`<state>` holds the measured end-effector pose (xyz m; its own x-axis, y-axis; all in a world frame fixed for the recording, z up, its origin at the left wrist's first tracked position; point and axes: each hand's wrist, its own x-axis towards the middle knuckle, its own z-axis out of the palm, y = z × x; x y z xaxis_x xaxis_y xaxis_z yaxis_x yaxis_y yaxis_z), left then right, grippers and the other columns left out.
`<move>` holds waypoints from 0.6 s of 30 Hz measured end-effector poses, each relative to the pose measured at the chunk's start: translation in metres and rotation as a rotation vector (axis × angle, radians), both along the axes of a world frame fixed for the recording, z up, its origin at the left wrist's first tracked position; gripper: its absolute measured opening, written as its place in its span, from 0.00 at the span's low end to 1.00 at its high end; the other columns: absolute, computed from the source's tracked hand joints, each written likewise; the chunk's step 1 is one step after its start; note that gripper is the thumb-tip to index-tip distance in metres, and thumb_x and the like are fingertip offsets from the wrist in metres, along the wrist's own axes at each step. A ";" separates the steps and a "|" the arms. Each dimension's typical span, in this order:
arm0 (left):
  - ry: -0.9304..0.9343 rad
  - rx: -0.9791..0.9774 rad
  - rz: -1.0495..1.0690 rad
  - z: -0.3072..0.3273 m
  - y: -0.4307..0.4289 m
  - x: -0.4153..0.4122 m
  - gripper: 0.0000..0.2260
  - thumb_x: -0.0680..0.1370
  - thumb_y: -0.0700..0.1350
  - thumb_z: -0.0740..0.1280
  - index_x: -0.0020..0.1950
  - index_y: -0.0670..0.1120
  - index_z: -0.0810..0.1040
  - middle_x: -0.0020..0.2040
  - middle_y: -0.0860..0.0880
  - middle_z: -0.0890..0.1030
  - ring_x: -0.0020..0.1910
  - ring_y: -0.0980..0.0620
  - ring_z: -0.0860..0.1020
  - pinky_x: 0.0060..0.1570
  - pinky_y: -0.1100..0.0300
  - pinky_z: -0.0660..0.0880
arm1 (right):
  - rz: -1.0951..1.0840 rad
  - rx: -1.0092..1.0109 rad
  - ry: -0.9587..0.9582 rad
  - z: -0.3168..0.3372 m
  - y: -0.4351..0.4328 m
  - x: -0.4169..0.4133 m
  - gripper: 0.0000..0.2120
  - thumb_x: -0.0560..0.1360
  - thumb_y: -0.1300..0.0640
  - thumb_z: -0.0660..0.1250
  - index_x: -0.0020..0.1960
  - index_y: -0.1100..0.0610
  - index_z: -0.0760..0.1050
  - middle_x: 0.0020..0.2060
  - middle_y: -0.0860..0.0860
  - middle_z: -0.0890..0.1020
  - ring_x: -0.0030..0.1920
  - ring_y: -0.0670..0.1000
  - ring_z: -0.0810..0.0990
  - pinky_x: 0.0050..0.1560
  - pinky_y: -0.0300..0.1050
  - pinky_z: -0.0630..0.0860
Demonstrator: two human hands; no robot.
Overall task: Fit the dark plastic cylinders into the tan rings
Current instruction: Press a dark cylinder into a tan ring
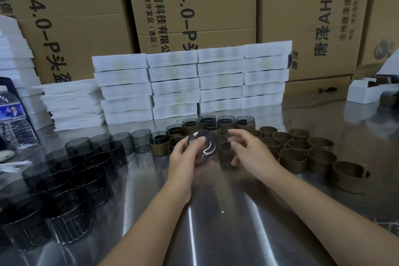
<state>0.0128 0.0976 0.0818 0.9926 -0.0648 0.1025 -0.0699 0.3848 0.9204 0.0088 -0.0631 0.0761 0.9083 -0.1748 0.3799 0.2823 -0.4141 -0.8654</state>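
Note:
My left hand [185,157] grips a dark see-through cylinder [204,147] above the steel table, its round end tilted toward me. Just to its right, my right hand [248,149] hovers with loosely spread fingers over an empty tan ring [226,155]; I cannot tell whether it touches the ring. Several loose dark cylinders [71,170] stand at the left. Several empty tan rings [302,149] stand at the right. Behind my hands, several cylinders seated in tan rings [226,124] stand in a cluster.
White foam boxes [194,82] are stacked at the back of the steel table [226,222], with big cardboard cartons [194,6] behind. A water bottle [13,119] stands at the far left, a small white box [364,93] at the far right.

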 end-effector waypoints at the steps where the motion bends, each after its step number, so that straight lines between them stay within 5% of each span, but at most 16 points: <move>1: 0.018 -0.040 0.017 0.000 0.002 0.002 0.07 0.76 0.42 0.70 0.54 0.42 0.79 0.48 0.41 0.83 0.43 0.41 0.83 0.50 0.48 0.81 | 0.001 -0.045 0.052 -0.002 -0.001 0.000 0.18 0.80 0.62 0.60 0.67 0.48 0.70 0.59 0.47 0.76 0.25 0.41 0.77 0.31 0.30 0.72; 5: 0.068 -0.097 0.063 0.000 0.006 0.006 0.10 0.76 0.43 0.70 0.55 0.42 0.78 0.47 0.41 0.82 0.39 0.44 0.83 0.38 0.56 0.83 | -0.027 -0.379 0.167 -0.008 0.000 -0.002 0.25 0.77 0.58 0.65 0.73 0.50 0.64 0.63 0.48 0.73 0.49 0.48 0.76 0.53 0.37 0.69; 7: 0.073 -0.090 0.068 0.000 0.006 0.006 0.12 0.76 0.44 0.71 0.57 0.42 0.77 0.48 0.41 0.82 0.40 0.44 0.83 0.39 0.56 0.83 | -0.044 -0.456 0.161 -0.008 -0.001 -0.003 0.26 0.75 0.58 0.67 0.72 0.50 0.65 0.58 0.47 0.73 0.56 0.48 0.73 0.54 0.36 0.65; 14: 0.072 -0.081 0.074 -0.001 0.006 0.005 0.14 0.76 0.44 0.71 0.59 0.42 0.76 0.47 0.42 0.82 0.39 0.45 0.83 0.42 0.55 0.83 | -0.048 -0.559 0.118 -0.008 0.002 -0.008 0.08 0.72 0.54 0.72 0.48 0.46 0.75 0.44 0.41 0.69 0.51 0.46 0.72 0.48 0.37 0.65; 18: 0.075 -0.080 0.088 0.000 0.006 0.004 0.13 0.76 0.44 0.71 0.59 0.42 0.76 0.49 0.41 0.82 0.40 0.46 0.83 0.43 0.54 0.82 | -0.087 -0.550 0.050 -0.006 0.007 -0.013 0.16 0.69 0.44 0.73 0.34 0.49 0.69 0.39 0.44 0.69 0.41 0.44 0.71 0.36 0.35 0.63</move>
<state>0.0166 0.1034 0.0822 0.9992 0.0279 0.0291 -0.0386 0.4527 0.8908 -0.0039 -0.0563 0.0703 0.9185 -0.0380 0.3935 0.1914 -0.8283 -0.5266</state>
